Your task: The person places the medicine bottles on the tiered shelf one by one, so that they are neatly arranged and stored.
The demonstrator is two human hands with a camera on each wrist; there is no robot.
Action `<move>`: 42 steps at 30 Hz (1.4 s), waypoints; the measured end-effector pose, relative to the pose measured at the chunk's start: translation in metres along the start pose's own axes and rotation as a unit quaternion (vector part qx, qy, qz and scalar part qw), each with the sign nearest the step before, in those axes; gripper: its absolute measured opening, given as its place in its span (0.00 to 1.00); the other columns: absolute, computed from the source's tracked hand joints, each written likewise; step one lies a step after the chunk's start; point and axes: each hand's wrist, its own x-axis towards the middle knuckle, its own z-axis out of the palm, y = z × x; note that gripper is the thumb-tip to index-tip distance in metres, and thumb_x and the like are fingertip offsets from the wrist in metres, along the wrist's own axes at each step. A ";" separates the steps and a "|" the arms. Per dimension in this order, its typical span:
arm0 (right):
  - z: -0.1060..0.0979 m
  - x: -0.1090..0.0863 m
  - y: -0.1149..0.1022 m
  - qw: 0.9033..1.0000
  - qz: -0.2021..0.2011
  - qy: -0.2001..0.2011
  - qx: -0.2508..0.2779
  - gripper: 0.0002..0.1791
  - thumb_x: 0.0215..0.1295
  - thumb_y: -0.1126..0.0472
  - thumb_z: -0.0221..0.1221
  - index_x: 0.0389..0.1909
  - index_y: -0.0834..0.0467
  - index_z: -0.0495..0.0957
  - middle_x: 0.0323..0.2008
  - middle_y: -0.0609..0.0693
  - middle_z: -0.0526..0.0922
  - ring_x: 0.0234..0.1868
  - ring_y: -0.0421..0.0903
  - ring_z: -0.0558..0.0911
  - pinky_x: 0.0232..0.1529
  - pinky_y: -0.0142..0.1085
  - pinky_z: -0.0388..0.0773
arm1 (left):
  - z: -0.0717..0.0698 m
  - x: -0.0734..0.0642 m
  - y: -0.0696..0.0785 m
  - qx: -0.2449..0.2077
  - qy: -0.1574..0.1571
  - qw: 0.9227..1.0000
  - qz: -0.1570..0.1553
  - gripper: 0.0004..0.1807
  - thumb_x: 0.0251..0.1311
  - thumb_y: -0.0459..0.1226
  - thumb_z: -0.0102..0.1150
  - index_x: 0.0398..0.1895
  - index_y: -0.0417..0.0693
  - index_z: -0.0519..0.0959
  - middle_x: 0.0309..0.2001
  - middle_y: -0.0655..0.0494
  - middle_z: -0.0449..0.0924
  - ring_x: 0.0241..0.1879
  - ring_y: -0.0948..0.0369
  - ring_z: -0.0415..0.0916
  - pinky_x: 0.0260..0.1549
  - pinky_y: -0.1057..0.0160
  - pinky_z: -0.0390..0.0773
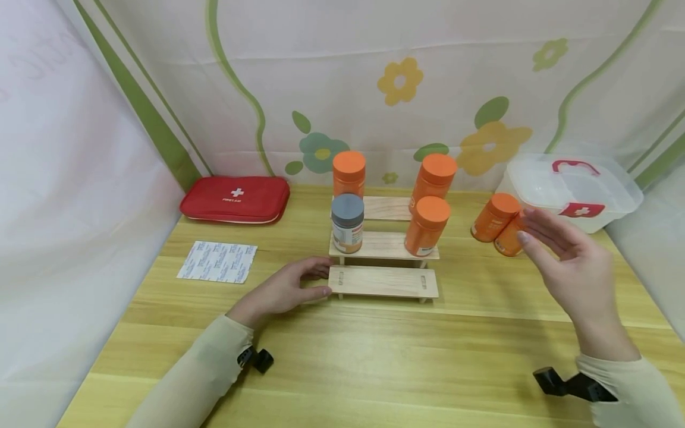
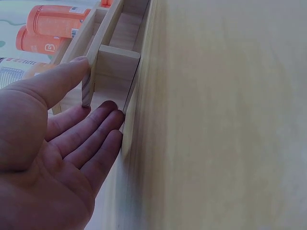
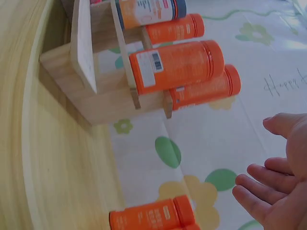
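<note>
A three-step wooden rack (image 1: 383,280) stands at mid-table. At its left end is my left hand (image 1: 291,286), thumb and fingertips touching the lowest step's end with the fingers fairly straight. A grey-capped bottle (image 1: 347,229) and an orange bottle (image 1: 427,226) stand on the middle step; two more orange bottles, one at left (image 1: 349,172) and one at right (image 1: 434,178), are on the top step. My right hand (image 1: 575,258) hovers with fingers extended, holding nothing. It partly overlaps the nearer of two orange bottles (image 1: 511,236) beside the rack; the other bottle (image 1: 493,219) touches it.
A red first-aid pouch (image 1: 235,200) lies at the back left, with a white printed blister pack (image 1: 217,261) in front of it. At the back right stands a translucent box (image 1: 535,184) with red latches. A flower-patterned curtain (image 1: 321,77) hangs behind the table.
</note>
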 end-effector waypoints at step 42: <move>-0.017 0.034 0.104 0.968 0.192 -0.061 -0.146 0.42 0.75 0.40 0.64 0.82 0.56 0.66 0.74 0.61 0.77 0.48 0.16 0.74 0.45 0.08 0.73 | 0.000 0.001 0.001 -0.001 0.000 1.000 -0.015 0.33 0.71 0.46 0.71 0.76 0.52 0.73 0.68 0.56 0.81 0.70 0.54 0.78 0.77 0.44 0.72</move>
